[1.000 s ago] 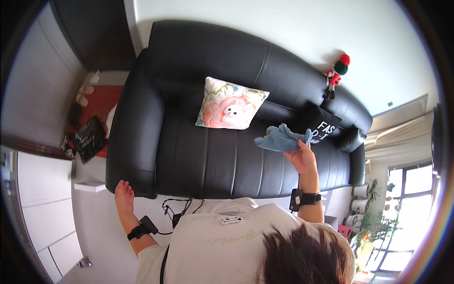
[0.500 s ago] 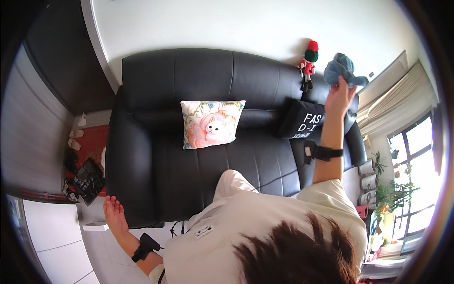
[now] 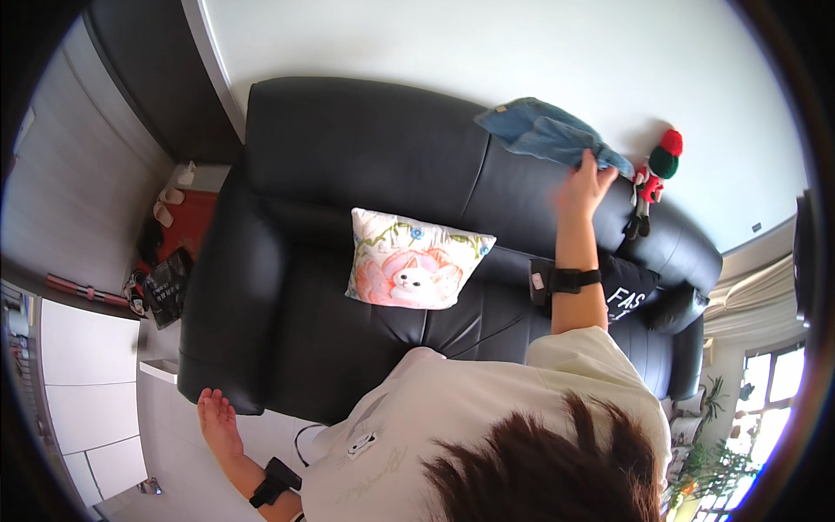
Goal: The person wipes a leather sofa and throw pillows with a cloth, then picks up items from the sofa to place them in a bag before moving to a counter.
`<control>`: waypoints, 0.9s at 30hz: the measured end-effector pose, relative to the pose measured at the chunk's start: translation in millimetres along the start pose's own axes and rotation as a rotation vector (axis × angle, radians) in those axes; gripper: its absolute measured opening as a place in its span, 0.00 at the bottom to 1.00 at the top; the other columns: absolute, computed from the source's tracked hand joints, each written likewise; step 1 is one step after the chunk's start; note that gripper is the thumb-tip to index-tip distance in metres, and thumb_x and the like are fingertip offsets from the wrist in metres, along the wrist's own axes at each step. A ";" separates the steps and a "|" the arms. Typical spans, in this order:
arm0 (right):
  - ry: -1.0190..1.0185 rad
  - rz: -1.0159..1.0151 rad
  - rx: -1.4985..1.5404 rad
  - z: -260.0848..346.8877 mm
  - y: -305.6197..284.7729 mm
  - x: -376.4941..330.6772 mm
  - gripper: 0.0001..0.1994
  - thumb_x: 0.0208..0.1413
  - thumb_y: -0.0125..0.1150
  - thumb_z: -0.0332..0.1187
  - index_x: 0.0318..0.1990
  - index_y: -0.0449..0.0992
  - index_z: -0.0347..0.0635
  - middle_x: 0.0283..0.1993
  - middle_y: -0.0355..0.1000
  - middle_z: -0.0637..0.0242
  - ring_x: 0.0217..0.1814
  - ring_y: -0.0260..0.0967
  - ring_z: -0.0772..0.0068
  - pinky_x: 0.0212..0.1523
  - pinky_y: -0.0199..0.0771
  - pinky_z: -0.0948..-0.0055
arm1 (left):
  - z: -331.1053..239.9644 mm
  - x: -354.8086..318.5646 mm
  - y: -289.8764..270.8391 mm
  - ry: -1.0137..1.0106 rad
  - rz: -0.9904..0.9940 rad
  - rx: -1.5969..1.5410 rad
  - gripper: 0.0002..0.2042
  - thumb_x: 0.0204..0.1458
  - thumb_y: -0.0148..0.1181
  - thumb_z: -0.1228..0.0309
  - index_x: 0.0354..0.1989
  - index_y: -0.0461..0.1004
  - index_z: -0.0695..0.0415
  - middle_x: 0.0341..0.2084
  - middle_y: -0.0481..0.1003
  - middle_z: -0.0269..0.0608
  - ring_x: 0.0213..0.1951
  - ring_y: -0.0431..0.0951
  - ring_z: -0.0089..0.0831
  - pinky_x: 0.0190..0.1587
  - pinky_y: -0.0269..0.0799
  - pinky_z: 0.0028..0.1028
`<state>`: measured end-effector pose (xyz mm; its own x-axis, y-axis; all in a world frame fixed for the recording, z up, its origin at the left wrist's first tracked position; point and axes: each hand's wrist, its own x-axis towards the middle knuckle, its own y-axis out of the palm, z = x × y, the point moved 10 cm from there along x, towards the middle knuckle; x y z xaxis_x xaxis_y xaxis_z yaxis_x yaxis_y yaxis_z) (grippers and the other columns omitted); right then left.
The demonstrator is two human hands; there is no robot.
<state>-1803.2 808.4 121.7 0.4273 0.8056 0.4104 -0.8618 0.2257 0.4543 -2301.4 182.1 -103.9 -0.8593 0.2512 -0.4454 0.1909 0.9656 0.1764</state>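
Observation:
My right hand (image 3: 584, 181) is raised over the top of the black leather sofa's backrest (image 3: 365, 139) and grips a blue cloth (image 3: 546, 132), which trails to the left along the backrest top. A small doll with a red and green hat (image 3: 654, 178) sits on the backrest just right of that hand. My left hand (image 3: 217, 424) hangs low by the sofa's left front corner, fingers apart, holding nothing. A floral cushion with a white cat picture (image 3: 416, 259) leans on the seat. A black cushion with white print (image 3: 631, 294) lies behind my right forearm.
A white wall (image 3: 487, 52) rises behind the sofa. Slippers and a red mat (image 3: 178, 213) lie on the floor at the left, beside a dark bag (image 3: 165, 283). Curtains and potted plants (image 3: 709, 418) stand at the right by a window.
My right hand has carried the blue cloth from the sofa's right end to the left along the backrest top, past the doll. My left hand stays low at the left.

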 end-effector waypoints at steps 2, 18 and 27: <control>-0.281 0.058 -0.084 5.2 -15.9 36.0 0.18 0.53 0.50 0.21 0.51 0.57 0.38 0.45 0.63 0.65 0.45 0.62 0.75 0.46 0.64 0.74 | 12.2 -0.5 28.6 -0.018 0.048 0.042 0.17 0.57 0.52 0.60 0.52 0.66 0.52 0.42 0.70 0.32 0.40 0.67 0.21 0.46 0.61 0.24; -0.605 0.855 -1.141 -220.7 201.1 -64.8 0.20 0.52 0.51 0.40 0.54 0.67 0.50 0.56 0.65 0.61 0.62 0.57 0.59 0.61 0.46 0.48 | 65.1 -25.0 110.0 -0.074 -0.008 0.102 0.17 0.57 0.52 0.60 0.51 0.66 0.54 0.42 0.70 0.35 0.39 0.67 0.22 0.46 0.64 0.23; -0.787 1.657 -0.950 -226.1 277.6 -206.8 0.13 0.42 0.59 0.36 0.38 0.72 0.47 0.53 0.66 0.71 0.57 0.60 0.64 0.58 0.58 0.59 | 41.6 -31.2 162.4 -0.030 0.216 0.274 0.16 0.58 0.49 0.61 0.52 0.66 0.55 0.42 0.71 0.36 0.41 0.69 0.23 0.46 0.64 0.23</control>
<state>-2192.6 828.3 -15.8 -0.9579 0.2002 0.2056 -0.1997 0.0494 -0.9786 -2223.9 333.8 -97.9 -0.7716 0.4498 -0.4498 0.4909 0.8707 0.0287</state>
